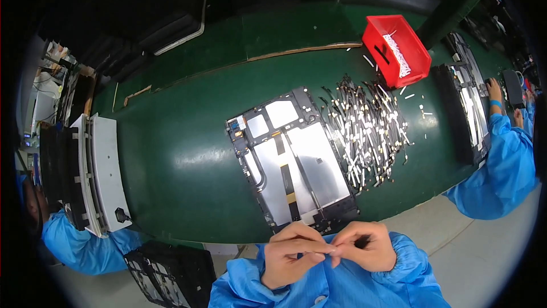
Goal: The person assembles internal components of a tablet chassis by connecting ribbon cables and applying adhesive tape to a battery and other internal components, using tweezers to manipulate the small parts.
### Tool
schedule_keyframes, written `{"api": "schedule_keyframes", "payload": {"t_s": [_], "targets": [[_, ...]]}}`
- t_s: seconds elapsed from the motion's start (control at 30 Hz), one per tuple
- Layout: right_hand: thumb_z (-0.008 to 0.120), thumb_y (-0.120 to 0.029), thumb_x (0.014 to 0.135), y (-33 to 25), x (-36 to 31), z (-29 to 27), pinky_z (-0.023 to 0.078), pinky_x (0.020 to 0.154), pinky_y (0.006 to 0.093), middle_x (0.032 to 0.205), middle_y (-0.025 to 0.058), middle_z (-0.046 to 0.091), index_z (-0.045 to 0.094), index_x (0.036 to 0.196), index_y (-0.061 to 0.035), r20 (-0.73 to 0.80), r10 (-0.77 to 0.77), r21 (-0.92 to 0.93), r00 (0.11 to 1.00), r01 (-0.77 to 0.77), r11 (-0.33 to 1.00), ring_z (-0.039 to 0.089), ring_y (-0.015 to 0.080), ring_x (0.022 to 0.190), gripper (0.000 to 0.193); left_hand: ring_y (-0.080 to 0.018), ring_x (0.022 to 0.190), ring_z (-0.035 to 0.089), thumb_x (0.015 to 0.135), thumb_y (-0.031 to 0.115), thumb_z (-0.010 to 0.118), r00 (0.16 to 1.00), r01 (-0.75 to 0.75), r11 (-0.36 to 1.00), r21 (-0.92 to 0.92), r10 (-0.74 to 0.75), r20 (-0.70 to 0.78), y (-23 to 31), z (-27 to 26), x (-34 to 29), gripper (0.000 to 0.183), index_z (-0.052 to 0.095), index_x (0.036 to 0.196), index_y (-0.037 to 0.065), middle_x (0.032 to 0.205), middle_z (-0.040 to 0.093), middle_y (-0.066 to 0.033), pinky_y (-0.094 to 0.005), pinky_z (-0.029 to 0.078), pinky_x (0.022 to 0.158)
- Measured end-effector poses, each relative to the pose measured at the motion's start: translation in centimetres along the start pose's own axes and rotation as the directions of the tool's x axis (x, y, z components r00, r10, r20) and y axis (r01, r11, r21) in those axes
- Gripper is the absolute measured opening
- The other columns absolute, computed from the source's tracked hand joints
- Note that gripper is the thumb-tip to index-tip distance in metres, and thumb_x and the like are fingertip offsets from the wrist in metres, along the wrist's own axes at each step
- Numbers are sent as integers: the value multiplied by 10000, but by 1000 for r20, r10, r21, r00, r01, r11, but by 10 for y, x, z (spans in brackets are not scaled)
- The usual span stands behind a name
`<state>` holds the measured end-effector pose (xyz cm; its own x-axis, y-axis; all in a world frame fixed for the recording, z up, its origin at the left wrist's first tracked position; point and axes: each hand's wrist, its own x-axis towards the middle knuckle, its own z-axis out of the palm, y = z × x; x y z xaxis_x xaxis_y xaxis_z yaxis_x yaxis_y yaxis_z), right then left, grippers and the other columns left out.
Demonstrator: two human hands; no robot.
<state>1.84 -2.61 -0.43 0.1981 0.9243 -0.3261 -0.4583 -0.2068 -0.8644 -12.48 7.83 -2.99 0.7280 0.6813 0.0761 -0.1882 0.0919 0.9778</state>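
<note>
Sleeves of a bright blue cloth smock (416,271) fill the near edge as a worker brings the left hand (292,255) and right hand (379,251) together, the grip of each a pinch, fingertips meeting; from here I cannot tell whether anything small is held between them. Just beyond the hands, a flat rectangular black-framed panel with silver metal plates (313,160) lies at a slant on a smooth dark green desk (182,165), whose surface reflects the overhead light.

To the panel's right spreads a loose heap of thin black-and-white strips (364,131); behind it, a red plastic bin (411,78) holds slim white pieces (397,57), with a few more scattered nearby. A black stack of slab-like parts (464,117) stands at the desk's right, beside a co-worker's blue sleeve (490,163). Another blue sleeve (85,245) shows at far left, near upright white and black panels (108,165) and a black plug (121,214). Pale grey floor (456,237) shows below. A tiny dark square mark (319,161) on the silver plate is too small to read.
</note>
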Motion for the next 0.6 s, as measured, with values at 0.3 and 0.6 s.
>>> {"api": "schedule_keyframes", "payload": {"t_s": [0.3, 0.6], "targets": [[703, -76, 791, -3, 19, 15, 469, 541, 280, 740, 93, 647, 666, 892, 3, 193, -129, -502, 973, 211, 839, 609, 147, 604, 133, -136, 690, 527, 820, 219, 701, 998, 54, 996, 76, -55, 20, 8, -18, -10, 237, 695, 842, -17, 840, 602, -106, -231, 396, 573], [722, 2, 727, 7, 42, 26, 482, 540, 244, 793, 113, 680, 674, 826, 32, -48, -226, -586, 973, 156, 795, 610, 164, 609, 114, -193, 1157, 450, 918, 151, 530, 904, 371, 928, -24, -367, -220, -3, -63, -53, 341, 526, 1217, -15, 1292, 413, -135, -293, 369, 949]]}}
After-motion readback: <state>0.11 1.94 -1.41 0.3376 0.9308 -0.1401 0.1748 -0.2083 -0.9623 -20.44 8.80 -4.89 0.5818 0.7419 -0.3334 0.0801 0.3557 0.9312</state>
